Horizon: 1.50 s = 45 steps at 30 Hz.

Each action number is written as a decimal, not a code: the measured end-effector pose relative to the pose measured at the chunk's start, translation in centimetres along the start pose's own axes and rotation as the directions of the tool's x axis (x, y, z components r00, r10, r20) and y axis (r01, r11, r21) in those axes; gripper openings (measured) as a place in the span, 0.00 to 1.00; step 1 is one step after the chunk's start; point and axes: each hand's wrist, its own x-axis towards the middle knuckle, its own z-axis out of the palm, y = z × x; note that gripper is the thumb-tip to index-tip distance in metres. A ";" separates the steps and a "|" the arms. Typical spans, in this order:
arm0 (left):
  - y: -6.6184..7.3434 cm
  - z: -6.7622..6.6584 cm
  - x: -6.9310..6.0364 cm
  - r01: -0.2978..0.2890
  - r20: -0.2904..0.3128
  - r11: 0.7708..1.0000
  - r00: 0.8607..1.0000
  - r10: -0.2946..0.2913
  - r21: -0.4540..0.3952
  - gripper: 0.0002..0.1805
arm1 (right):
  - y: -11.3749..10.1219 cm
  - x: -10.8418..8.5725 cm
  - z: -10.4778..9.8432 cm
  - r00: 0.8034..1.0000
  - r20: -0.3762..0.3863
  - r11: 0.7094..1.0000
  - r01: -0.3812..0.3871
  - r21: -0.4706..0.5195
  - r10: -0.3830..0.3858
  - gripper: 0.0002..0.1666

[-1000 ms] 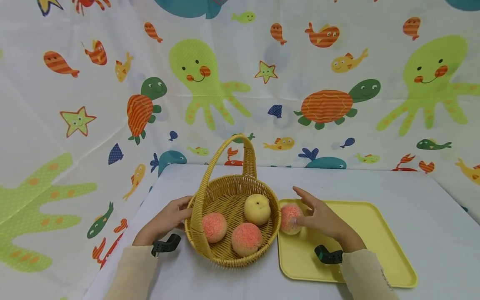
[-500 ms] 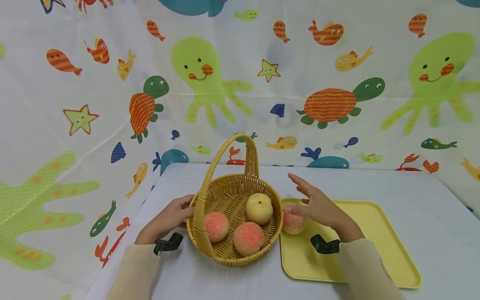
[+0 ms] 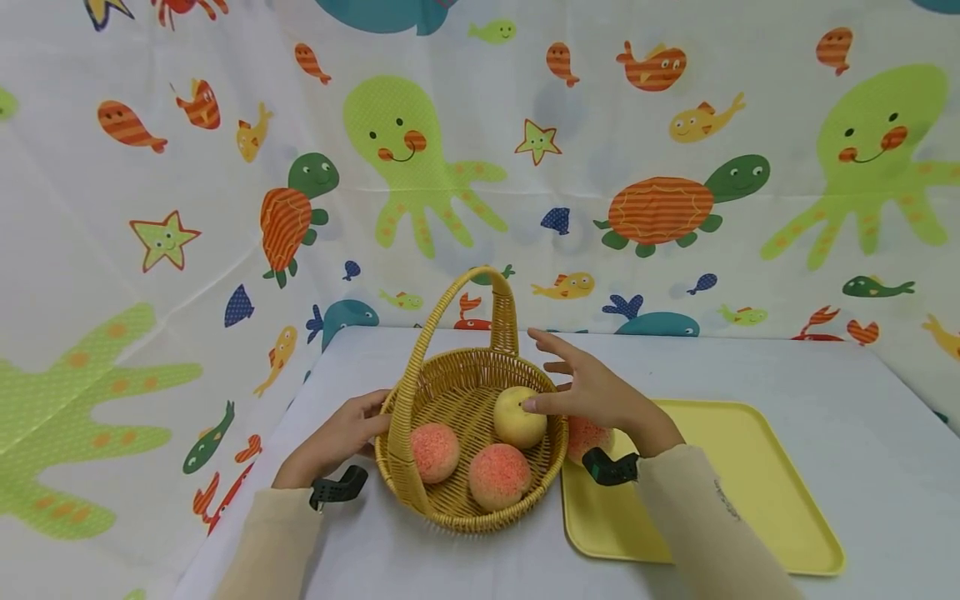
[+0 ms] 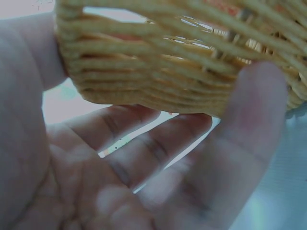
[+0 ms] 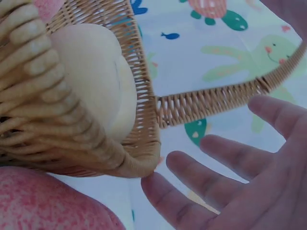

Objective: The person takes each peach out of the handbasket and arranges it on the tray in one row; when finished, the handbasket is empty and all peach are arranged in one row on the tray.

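Observation:
A wicker basket (image 3: 480, 523) with a tall handle stands on the table, tilted toward me. Inside lie a yellow peach (image 3: 519, 423) and two pinkish-red peaches, one at the left (image 3: 435, 452) and another at the front (image 3: 498, 477). My left hand (image 3: 337, 437) holds the basket's left side; the left wrist view shows its thumb (image 4: 259, 105) against the woven wall and fingers underneath. Over the basket's right rim hovers my right hand (image 3: 592, 392), fingers spread and nothing held. Partly hidden below it, another pinkish-red peach (image 3: 588, 439) sits beside the basket on the tray's left edge.
A yellow tray (image 3: 727, 475) lies right of the basket on the white table (image 3: 855, 442). The basket handle (image 3: 416, 358) arches high above its rim. Behind the table hangs a white cloth (image 3: 480, 100) printed with sea animals.
My right hand has let go of the peach by the tray's left edge, risen and moved left over the basket's rim. My left hand stays on the basket.

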 end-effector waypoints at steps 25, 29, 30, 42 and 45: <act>0.0 0.0 -0.1 -0.012 0.012 1.000 1.000 0.013 -0.008 0.30 | -2.0 3.9 3.2 0.966 0.183 0.954 -0.127 -0.272 0.180 0.52; 0.1 0.0 0.0 -0.002 0.006 1.000 1.000 0.002 -0.005 0.30 | -1.7 4.5 3.9 0.955 0.226 0.952 -0.124 -0.280 0.191 0.52; 0.1 0.0 0.0 0.000 0.005 1.000 1.000 0.000 -0.005 0.30 | -1.6 4.7 4.1 0.954 0.233 0.953 -0.122 -0.279 0.190 0.52; 0.2 -0.1 0.0 0.004 0.006 1.000 1.000 -0.004 -0.004 0.30 | -1.9 5.9 4.9 0.942 0.238 0.934 -0.154 -0.322 0.237 0.50; 0.3 0.0 -0.1 0.001 0.005 1.000 1.000 -0.001 -0.006 0.30 | -2.1 6.4 5.1 0.946 0.249 0.936 -0.117 -0.332 0.207 0.50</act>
